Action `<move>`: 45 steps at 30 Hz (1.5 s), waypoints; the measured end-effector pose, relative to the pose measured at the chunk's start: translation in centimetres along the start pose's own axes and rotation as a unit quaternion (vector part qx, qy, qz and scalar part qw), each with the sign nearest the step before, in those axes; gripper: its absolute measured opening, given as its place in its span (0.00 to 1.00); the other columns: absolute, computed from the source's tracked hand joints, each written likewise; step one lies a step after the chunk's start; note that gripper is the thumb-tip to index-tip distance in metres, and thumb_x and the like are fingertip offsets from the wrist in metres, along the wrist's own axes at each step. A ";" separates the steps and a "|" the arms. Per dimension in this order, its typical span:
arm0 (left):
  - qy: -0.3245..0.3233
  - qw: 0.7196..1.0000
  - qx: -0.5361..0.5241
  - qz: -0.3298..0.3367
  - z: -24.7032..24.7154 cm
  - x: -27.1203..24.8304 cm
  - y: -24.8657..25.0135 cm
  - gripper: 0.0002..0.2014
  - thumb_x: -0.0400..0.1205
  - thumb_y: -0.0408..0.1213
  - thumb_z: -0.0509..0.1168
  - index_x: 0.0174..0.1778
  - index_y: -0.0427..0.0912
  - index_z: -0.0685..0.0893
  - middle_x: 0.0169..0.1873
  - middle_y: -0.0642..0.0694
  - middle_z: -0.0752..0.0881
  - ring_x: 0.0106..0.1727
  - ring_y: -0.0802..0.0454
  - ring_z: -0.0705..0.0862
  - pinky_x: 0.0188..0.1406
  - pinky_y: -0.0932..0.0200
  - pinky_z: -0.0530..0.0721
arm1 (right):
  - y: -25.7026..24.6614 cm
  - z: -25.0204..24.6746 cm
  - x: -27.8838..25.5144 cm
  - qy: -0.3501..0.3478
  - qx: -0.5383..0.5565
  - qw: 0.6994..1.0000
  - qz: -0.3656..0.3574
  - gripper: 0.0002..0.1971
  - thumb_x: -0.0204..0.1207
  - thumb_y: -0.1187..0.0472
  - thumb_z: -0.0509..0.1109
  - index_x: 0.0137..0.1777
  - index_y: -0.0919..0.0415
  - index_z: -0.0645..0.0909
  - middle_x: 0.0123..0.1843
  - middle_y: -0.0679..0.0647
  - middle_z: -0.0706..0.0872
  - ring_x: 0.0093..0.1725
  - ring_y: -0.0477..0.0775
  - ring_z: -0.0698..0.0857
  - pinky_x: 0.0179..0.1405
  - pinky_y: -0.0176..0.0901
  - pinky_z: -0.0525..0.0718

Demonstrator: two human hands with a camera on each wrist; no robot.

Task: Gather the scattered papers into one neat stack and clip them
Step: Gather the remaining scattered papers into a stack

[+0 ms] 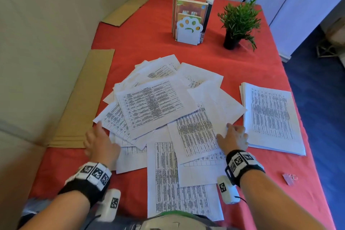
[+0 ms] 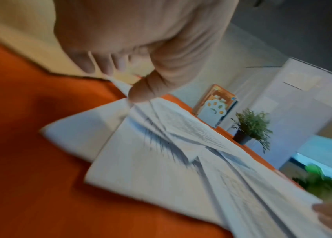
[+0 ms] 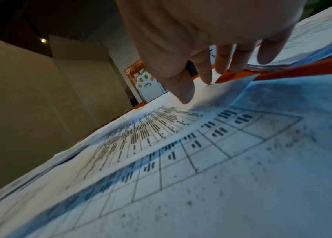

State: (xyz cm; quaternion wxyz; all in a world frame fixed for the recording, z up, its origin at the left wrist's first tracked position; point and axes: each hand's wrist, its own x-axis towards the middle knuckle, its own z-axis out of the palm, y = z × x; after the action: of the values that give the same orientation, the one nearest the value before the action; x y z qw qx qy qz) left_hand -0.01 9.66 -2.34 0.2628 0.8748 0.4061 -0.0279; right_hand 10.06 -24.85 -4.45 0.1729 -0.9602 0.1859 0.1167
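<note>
Several printed sheets (image 1: 155, 106) lie scattered and overlapping in the middle of the red table (image 1: 141, 43). A squared-up stack of papers (image 1: 270, 115) sits to their right. A small pale binder clip (image 1: 289, 179) lies near the table's right edge. My left hand (image 1: 97, 130) reaches the pile's left corner; in the left wrist view, which is blurred, the thumb (image 2: 140, 93) touches a sheet's corner (image 2: 120, 103). My right hand (image 1: 231, 130) rests on the pile's right side with fairly straight fingertips (image 3: 207, 77) on a blank sheet (image 3: 218, 93).
A paw-shaped bookend with books (image 1: 189, 30) and a potted plant (image 1: 237, 24) stand at the back. Cardboard strips (image 1: 84, 99) lie along the left wall. The table's right edge drops to a blue floor (image 1: 321, 99).
</note>
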 end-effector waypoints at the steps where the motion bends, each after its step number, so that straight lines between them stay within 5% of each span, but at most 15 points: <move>1: 0.013 1.000 0.012 0.022 0.0 0.6 0.7 0.38 0.73 0.31 0.67 0.79 0.47 0.60 0.74 0.36 0.65 0.73 0.32 0.65 0.73 0.36 0.66 | 0.0 0.0 -0.1 -0.011 -0.011 1.000 -0.010 0.31 0.73 0.51 0.70 0.75 0.53 0.67 0.71 0.58 0.67 0.67 0.66 0.71 0.71 0.59 0.72; 3: -0.002 0.999 0.010 0.038 0.1 2.2 2.5 0.32 0.78 0.39 0.66 0.78 0.45 0.64 0.75 0.35 0.65 0.72 0.32 0.68 0.71 0.37 0.71 | -0.1 0.2 -0.2 -0.035 -0.034 0.999 -0.021 0.36 0.73 0.49 0.70 0.78 0.51 0.60 0.72 0.60 0.67 0.68 0.66 0.72 0.69 0.59 0.74; 6: -0.048 0.998 -0.038 -0.032 0.3 4.1 4.4 0.31 0.79 0.44 0.66 0.77 0.40 0.66 0.75 0.33 0.63 0.66 0.29 0.77 0.65 0.43 0.77 | 0.0 0.2 -0.3 -0.062 -0.001 0.998 -0.033 0.37 0.74 0.55 0.70 0.80 0.52 0.55 0.73 0.61 0.70 0.67 0.66 0.77 0.64 0.58 0.80; 12: -0.074 0.995 -0.062 0.019 2.4 5.7 5.2 0.30 0.73 0.32 0.72 0.72 0.40 0.73 0.70 0.31 0.71 0.58 0.35 0.82 0.60 0.51 0.79 | 1.0 -0.3 -0.7 -0.061 0.126 0.990 -0.028 0.18 0.78 0.67 0.63 0.68 0.61 0.71 0.59 0.62 0.85 0.49 0.62 0.83 0.46 0.44 0.78; 15: -0.105 0.991 0.001 0.079 3.0 5.4 4.8 0.24 0.71 0.36 0.74 0.64 0.43 0.82 0.66 0.34 0.78 0.57 0.37 0.84 0.62 0.52 0.81 | 1.8 -0.3 -0.7 -0.023 0.057 0.997 -0.045 0.12 0.75 0.66 0.64 0.57 0.66 0.80 0.61 0.62 0.80 0.59 0.66 0.81 0.53 0.48 0.77; 19: -0.103 0.988 0.072 0.088 3.6 3.9 4.1 0.28 0.69 0.38 0.75 0.67 0.46 0.79 0.67 0.35 0.70 0.64 0.34 0.79 0.66 0.48 0.80 | 2.2 -1.2 -0.8 0.010 -0.027 0.999 -0.022 0.11 0.67 0.65 0.66 0.48 0.64 0.84 0.63 0.57 0.76 0.59 0.63 0.75 0.59 0.52 0.78; 23: -0.169 0.967 0.172 0.084 3.2 2.0 3.9 0.23 0.67 0.47 0.72 0.59 0.50 0.82 0.64 0.42 0.71 0.64 0.38 0.78 0.63 0.47 0.81 | 1.8 -1.4 -0.6 -0.051 -0.023 0.998 -0.016 0.21 0.68 0.61 0.65 0.63 0.61 0.79 0.66 0.60 0.75 0.62 0.64 0.75 0.63 0.54 0.78; 26: -0.116 0.971 0.166 0.129 2.2 2.4 4.7 0.15 0.70 0.57 0.67 0.44 0.52 0.88 0.56 0.46 0.80 0.60 0.40 0.80 0.57 0.45 0.82 | 1.2 -1.1 -0.3 -0.063 0.020 0.998 -0.011 0.31 0.70 0.58 0.67 0.74 0.55 0.67 0.70 0.61 0.73 0.66 0.65 0.75 0.65 0.56 0.77; 30: -0.045 0.971 0.113 0.204 1.5 6.9 6.2 0.22 0.77 0.43 0.67 0.68 0.44 0.79 0.69 0.36 0.76 0.68 0.33 0.76 0.66 0.40 0.78 | 0.5 -0.6 -0.2 -0.082 0.001 0.997 -0.001 0.31 0.71 0.58 0.67 0.75 0.55 0.63 0.69 0.61 0.76 0.64 0.65 0.80 0.63 0.56 0.80; 34: -0.155 0.936 0.248 0.197 2.2 11.2 6.8 0.45 0.72 0.46 0.72 0.81 0.51 0.54 0.84 0.42 0.51 0.82 0.35 0.56 0.76 0.31 0.64 | 0.1 -0.2 -0.3 -0.079 -0.049 0.996 -0.013 0.20 0.72 0.61 0.65 0.65 0.60 0.74 0.65 0.60 0.73 0.61 0.64 0.79 0.61 0.53 0.79; 38: -0.195 0.915 0.294 0.197 2.4 11.9 7.4 0.57 0.56 0.48 0.79 0.79 0.57 0.52 0.77 0.40 0.62 0.77 0.34 0.65 0.71 0.33 0.71 | -0.1 0.0 -0.8 0.018 -0.076 0.996 -0.031 0.12 0.73 0.61 0.66 0.55 0.62 0.81 0.64 0.59 0.70 0.61 0.64 0.73 0.62 0.55 0.74; 42: -0.187 0.919 0.286 0.196 2.1 11.6 7.2 0.42 0.64 0.55 0.75 0.73 0.52 0.65 0.64 0.44 0.81 0.64 0.38 0.80 0.64 0.40 0.77 | 0.0 -0.4 -0.7 0.114 0.001 0.992 -0.044 0.08 0.76 0.61 0.66 0.47 0.65 0.84 0.71 0.59 0.69 0.62 0.66 0.71 0.63 0.61 0.72; 45: -0.210 0.933 0.220 0.191 2.1 11.0 6.5 0.29 0.78 0.51 0.65 0.73 0.42 0.72 0.71 0.39 0.78 0.69 0.38 0.78 0.68 0.44 0.76 | 0.1 -0.6 -0.2 0.137 0.050 0.988 -0.055 0.09 0.77 0.61 0.67 0.49 0.67 0.84 0.74 0.60 0.69 0.65 0.68 0.71 0.62 0.61 0.72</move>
State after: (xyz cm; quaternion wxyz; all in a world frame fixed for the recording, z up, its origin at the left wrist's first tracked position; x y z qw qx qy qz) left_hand 12.44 12.82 -4.22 0.1438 0.9458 0.1510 -0.2489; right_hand 9.92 -25.11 -3.91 0.2003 -0.9659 0.1603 -0.0348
